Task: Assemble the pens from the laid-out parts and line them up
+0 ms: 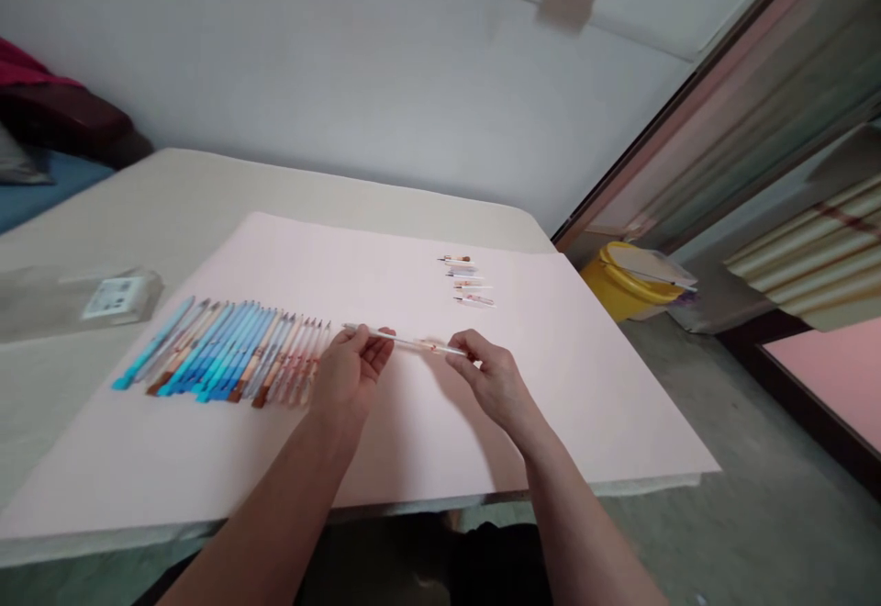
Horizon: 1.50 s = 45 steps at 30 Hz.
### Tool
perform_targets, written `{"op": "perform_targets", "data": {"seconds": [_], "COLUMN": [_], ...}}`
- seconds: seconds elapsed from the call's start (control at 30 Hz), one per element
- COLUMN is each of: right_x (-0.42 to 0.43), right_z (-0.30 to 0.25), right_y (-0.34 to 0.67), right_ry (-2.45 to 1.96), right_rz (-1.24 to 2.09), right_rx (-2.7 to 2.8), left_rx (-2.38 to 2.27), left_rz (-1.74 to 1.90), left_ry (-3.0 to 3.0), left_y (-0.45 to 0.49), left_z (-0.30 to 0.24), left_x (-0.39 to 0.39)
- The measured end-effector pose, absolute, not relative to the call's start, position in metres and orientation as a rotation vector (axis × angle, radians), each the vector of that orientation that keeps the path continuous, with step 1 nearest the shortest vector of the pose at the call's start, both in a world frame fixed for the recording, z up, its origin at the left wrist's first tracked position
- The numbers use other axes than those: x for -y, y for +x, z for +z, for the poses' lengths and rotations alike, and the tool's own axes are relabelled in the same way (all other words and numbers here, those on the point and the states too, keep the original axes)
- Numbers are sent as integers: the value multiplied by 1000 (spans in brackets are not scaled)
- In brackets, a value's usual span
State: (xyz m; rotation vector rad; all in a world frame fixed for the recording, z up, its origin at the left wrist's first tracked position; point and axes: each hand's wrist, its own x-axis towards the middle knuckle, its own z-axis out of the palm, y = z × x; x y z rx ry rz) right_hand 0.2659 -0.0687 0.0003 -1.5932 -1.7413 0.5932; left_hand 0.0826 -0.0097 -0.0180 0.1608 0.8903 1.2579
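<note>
My left hand [351,369] and my right hand [490,378] both pinch one thin clear pen [407,342], held level just above the pink sheet [413,441]. The left fingers grip its left part, the right fingers its right end. A row of several blue, brown and clear pens [220,349] lies side by side on the sheet just left of my left hand. Several small pen caps [466,279] lie in a short column on the sheet, beyond my right hand.
The pink sheet covers a beige table [206,184]. A clear plastic package with a white label [117,297] lies at the table's left. A yellow bucket [623,286] stands on the floor to the right. Red and dark cloth [48,110] sits far left.
</note>
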Motion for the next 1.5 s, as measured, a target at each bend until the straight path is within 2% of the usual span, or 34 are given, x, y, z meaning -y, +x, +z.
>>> {"op": "perform_targets", "data": {"seconds": [1.5], "right_x": [68], "right_z": [-13], "right_y": [238], "right_ry": [-1534], "right_rz": [812], "right_rx": [1469], "left_rx": [-959], "left_rz": [1183], "left_ry": [327], "left_y": [91], "left_z": [-16], "left_x": [20]}}
